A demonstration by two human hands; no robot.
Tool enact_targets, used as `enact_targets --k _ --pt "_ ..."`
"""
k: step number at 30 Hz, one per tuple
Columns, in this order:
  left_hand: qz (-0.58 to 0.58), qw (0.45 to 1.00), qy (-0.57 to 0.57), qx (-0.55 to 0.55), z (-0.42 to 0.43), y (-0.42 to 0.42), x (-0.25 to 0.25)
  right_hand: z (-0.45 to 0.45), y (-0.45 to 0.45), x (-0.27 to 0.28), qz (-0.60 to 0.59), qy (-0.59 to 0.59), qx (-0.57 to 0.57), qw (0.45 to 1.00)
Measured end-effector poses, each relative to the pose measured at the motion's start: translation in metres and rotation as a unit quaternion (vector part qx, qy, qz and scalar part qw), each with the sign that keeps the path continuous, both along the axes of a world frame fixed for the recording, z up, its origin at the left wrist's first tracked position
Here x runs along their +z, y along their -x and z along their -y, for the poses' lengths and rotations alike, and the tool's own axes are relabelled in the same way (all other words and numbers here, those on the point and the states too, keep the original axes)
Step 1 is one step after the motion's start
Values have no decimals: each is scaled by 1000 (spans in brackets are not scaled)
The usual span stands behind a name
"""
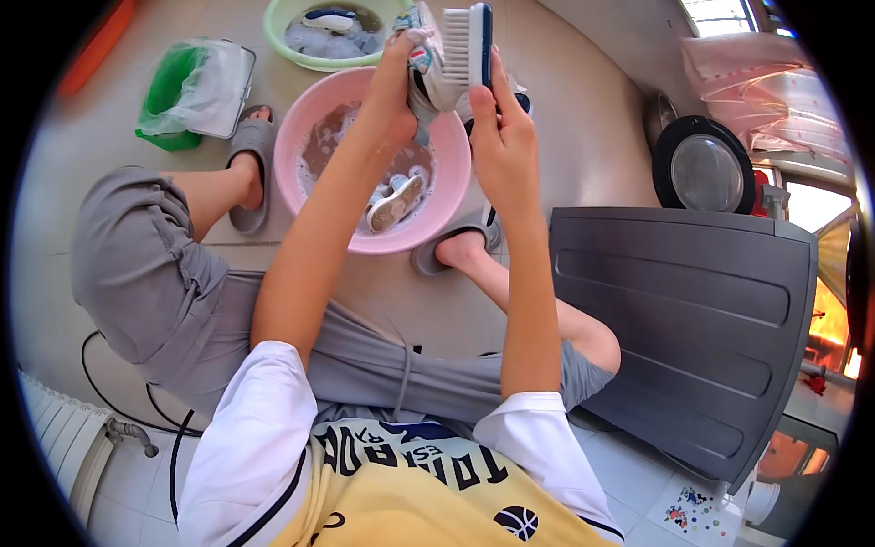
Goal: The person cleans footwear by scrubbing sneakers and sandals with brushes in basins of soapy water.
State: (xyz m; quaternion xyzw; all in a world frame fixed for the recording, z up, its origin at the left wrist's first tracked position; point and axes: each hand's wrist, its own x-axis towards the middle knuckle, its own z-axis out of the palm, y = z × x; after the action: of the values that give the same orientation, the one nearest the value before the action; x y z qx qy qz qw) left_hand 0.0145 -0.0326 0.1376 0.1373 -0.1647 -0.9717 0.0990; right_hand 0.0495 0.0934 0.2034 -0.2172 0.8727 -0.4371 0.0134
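Above the pink basin (pixel 461 159), my left hand (pixel 394 80) is closed around a wet, light-coloured shoe (pixel 436 89) with patterned patches. My right hand (pixel 503 128) grips a scrubbing brush (pixel 481 46) with a dark blue back and white bristles. The bristles face the shoe and are close against it; whether they touch I cannot tell. Soapy brownish water fills the basin, and a second shoe (pixel 396 204) lies in it with its sole showing. My fingers partly hide the held shoe.
Behind stands a light green basin (pixel 334 64) with suds and a blue-and-white object (pixel 330 20). A green bin (pixel 173 100) with a plastic liner is at left. To the right are a dark grey appliance (pixel 674 319) and a round door (pixel 706 173). My slippered feet flank the pink basin.
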Motion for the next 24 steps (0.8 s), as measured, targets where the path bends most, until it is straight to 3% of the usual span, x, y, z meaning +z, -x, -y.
enact_targets --k 3,4,6,8,10,11,13,15,16,17,18,19,20,21,22,24 --pt "-29 993 -5 -110 16 -4 -4 -5 -9 -4 -85 -43 57 994" --pt "-17 999 20 -40 5 -4 -4 -7 -6 -12 -137 -48 75 987" --pt "-38 997 13 -59 -15 -14 8 -8 8 -17 -130 1 17 991" --pt "-36 994 31 -100 -24 -15 -5 -3 14 -6 -102 -21 -8 995" --pt "-53 993 -45 -100 -7 -15 -2 5 7 5 -60 -85 12 994" --pt "-45 993 -37 -98 4 -11 -5 -1 -5 -10 -89 -36 31 995" --pt "-39 996 -6 -84 10 -7 -13 -9 2 -42 -265 -37 86 960" --pt "6 999 16 -51 -6 -14 -7 0 0 -22 -115 -8 48 992" --pt "-10 995 11 -96 -8 -16 -7 9 8 -4 -45 -43 15 998" --pt "-8 997 20 -77 -11 -16 -5 14 13 4 -26 -53 -5 998" --pt "-11 998 28 -54 -13 -16 -2 21 19 12 -12 -65 -21 998" --pt "0 998 22 -58 -9 -15 0 15 20 -7 -93 -12 31 995" --pt "5 998 20 -53 3 -11 -3 10 3 -9 -64 -47 33 996" --pt "-12 996 36 -76 14 -5 -10 1 1 -35 -216 -40 83 972" --pt "-4 992 22 -124 17 -11 -1 0 -20 -28 -66 -54 54 995" --pt "-47 995 27 -89 -6 -3 -21 9 4 -27 -68 12 16 997"
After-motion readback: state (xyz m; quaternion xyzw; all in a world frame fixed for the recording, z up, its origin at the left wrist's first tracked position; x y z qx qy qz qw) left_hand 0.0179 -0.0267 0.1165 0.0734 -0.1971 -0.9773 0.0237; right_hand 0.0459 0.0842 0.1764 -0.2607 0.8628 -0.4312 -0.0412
